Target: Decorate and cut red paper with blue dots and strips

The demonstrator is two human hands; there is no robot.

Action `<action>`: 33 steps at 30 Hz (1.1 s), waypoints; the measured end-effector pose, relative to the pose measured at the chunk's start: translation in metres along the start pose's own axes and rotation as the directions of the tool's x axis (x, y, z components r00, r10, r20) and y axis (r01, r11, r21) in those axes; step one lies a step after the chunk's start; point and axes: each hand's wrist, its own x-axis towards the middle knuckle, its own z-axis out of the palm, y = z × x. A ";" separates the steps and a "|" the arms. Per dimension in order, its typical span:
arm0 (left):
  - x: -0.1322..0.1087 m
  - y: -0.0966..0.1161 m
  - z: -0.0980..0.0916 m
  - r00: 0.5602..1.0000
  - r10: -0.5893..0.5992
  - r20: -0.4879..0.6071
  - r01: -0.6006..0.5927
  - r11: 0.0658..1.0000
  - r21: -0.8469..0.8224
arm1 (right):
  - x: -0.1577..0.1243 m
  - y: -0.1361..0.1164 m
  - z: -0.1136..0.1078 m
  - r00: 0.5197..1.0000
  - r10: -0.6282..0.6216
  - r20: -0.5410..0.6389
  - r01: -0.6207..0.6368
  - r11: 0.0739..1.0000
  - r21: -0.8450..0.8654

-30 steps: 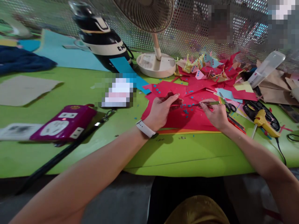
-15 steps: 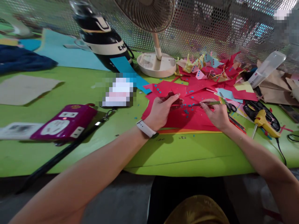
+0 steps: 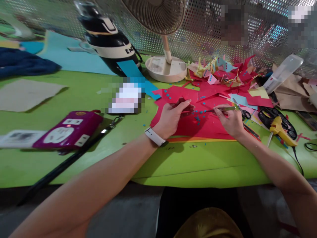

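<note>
Over a sheet of red paper on the green table, my left hand is curled, its thumb stretched to the right above the bent fingers. What lies between them, if anything, is too dark to make out. A white-banded watch circles that wrist. My right hand is closed in a pinch around slim metal tweezers, whose dark tips point left toward my left fingers. Tiny blue paper pieces are scattered on the red sheet between both hands.
Scissors, a yellow glue gun and a clear plastic bottle sit to the right. Behind are a heap of paper scraps, a fan and a black-and-white flask. A purple power strip lies left.
My right hand has shifted slightly right with the tweezers, and their tips have drawn a little away from my left fingers. My left hand stays in place.
</note>
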 end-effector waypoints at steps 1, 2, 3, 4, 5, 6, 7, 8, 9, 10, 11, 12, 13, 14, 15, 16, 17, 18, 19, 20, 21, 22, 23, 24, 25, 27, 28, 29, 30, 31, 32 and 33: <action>0.000 0.000 0.000 1.000 -0.004 0.000 0.004 1.000 0.001 | 0.000 0.000 0.000 1.000 0.014 0.002 -0.014 1.000 0.021; 0.000 0.000 0.000 1.000 -0.008 -0.001 0.008 1.000 0.001 | 0.000 0.000 -0.001 1.000 0.030 0.001 -0.030 0.999 0.040; 0.000 0.000 0.000 1.000 -0.012 -0.001 0.012 1.000 -0.001 | 0.001 0.000 -0.001 0.999 0.046 -0.005 -0.046 0.997 0.058; 0.000 0.000 0.000 1.000 -0.014 -0.001 0.014 1.000 -0.003 | 0.001 0.000 -0.002 0.998 0.063 -0.013 -0.061 0.995 0.077; 0.000 0.000 -0.001 1.000 -0.016 0.000 0.016 1.000 -0.004 | 0.001 0.000 -0.003 0.997 0.075 -0.021 -0.073 0.993 0.093; 0.000 -0.001 -0.001 1.000 -0.016 -0.001 0.016 1.000 -0.004 | 0.001 0.000 -0.004 0.996 0.083 -0.028 -0.079 0.991 0.105; 0.000 -0.001 -0.001 1.000 -0.012 -0.001 0.012 1.000 -0.003 | 0.002 0.000 -0.005 0.996 0.087 -0.032 -0.082 0.990 0.118; 0.000 -0.001 -0.001 1.000 -0.005 0.000 0.005 1.000 -0.001 | 0.002 0.000 -0.006 0.995 0.089 -0.037 -0.084 0.988 0.132; 0.000 0.000 -0.001 1.000 0.001 0.001 -0.001 1.000 0.003 | 0.002 -0.001 -0.006 0.995 0.092 -0.044 -0.085 0.986 0.144; 0.000 0.000 -0.001 1.000 0.006 0.002 -0.006 1.000 0.006 | 0.002 0.000 -0.007 0.994 0.094 -0.057 -0.084 0.984 0.156; 0.000 0.000 -0.001 1.000 0.010 0.003 -0.010 1.000 0.009 | 0.003 0.000 -0.007 0.993 0.097 -0.071 -0.084 0.982 0.168; 0.000 0.000 -0.001 1.000 0.012 0.003 -0.012 1.000 0.009 | 0.003 0.000 -0.007 0.991 0.101 -0.085 -0.085 0.980 0.180; 0.000 0.001 -0.001 1.000 0.014 0.002 -0.014 1.000 0.007 | 0.003 0.001 -0.007 0.990 0.107 -0.095 -0.087 0.978 0.190; 0.000 0.001 0.000 1.000 0.018 -0.001 -0.018 1.000 0.003 | 0.003 0.002 -0.007 0.988 0.115 -0.100 -0.093 0.975 0.203; 0.000 0.001 0.000 1.000 0.024 -0.002 -0.024 1.000 -0.002 | 0.004 0.002 -0.007 0.987 0.125 -0.099 -0.101 0.970 0.220; 0.000 0.002 0.000 1.000 0.029 -0.002 -0.029 1.000 -0.007 | 0.004 0.003 -0.006 0.986 0.135 -0.096 -0.109 0.966 0.236; 0.000 0.002 0.000 0.999 0.033 -0.002 -0.033 0.999 -0.012 | 0.004 0.004 -0.006 0.985 0.143 -0.094 -0.116 0.961 0.250; 0.000 0.002 0.000 0.999 0.036 -0.003 -0.036 0.999 -0.017 | 0.005 0.004 -0.006 0.985 0.148 -0.093 -0.119 0.958 0.260; 0.000 0.003 0.000 0.999 0.038 -0.004 -0.038 0.999 -0.024 | 0.005 0.005 -0.006 0.985 0.149 -0.091 -0.121 0.957 0.265; 0.000 0.003 0.000 0.999 0.040 -0.007 -0.040 0.999 -0.032 | 0.005 0.005 -0.005 0.985 0.148 -0.091 -0.119 0.957 0.265; 0.000 0.004 0.000 0.999 0.041 -0.011 -0.042 0.998 -0.040 | 0.005 0.005 -0.005 0.985 0.145 -0.089 -0.118 0.958 0.260; 0.000 0.004 0.000 0.999 0.043 -0.016 -0.044 0.998 -0.048 | 0.005 0.005 -0.005 0.986 0.142 -0.086 -0.116 0.960 0.253; 0.000 0.005 0.000 0.999 0.045 -0.022 -0.046 0.997 -0.055 | 0.005 0.004 -0.004 0.987 0.139 -0.081 -0.116 0.962 0.245; 0.000 0.005 0.000 0.999 0.045 -0.027 -0.047 0.997 -0.060 | 0.004 0.004 -0.003 0.988 0.135 -0.073 -0.115 0.965 0.235; 0.000 0.005 0.000 0.999 0.044 -0.031 -0.046 0.997 -0.063 | 0.004 0.003 -0.002 0.990 0.129 -0.065 -0.112 0.969 0.223; 0.001 0.005 0.000 0.999 0.037 -0.038 -0.039 0.998 -0.059 | 0.003 0.000 0.000 0.993 0.108 -0.037 -0.099 0.974 0.202; 0.001 0.005 0.000 0.999 0.031 -0.040 -0.033 0.998 -0.055 | 0.002 -0.002 0.002 0.995 0.098 -0.019 -0.092 0.976 0.197; 0.001 0.005 0.000 0.999 0.024 -0.043 -0.026 0.998 -0.051 | 0.002 -0.003 0.003 0.996 0.088 0.000 -0.086 0.977 0.197; 0.001 0.005 0.000 0.999 0.020 -0.047 -0.022 0.999 -0.049 | 0.001 -0.005 0.005 0.997 0.079 0.022 -0.082 0.976 0.204; 0.002 0.004 0.000 0.998 0.018 -0.052 -0.021 0.999 -0.048 | 0.001 -0.007 0.006 0.997 0.067 0.044 -0.075 0.973 0.218; 0.002 0.004 0.001 0.998 0.017 -0.054 -0.019 0.999 -0.047 | 0.000 -0.008 0.008 0.997 0.053 0.064 -0.066 0.970 0.236; 0.002 0.004 0.001 0.998 0.016 -0.055 -0.018 0.999 -0.046 | -0.001 -0.009 0.010 0.996 0.039 0.078 -0.058 0.966 0.253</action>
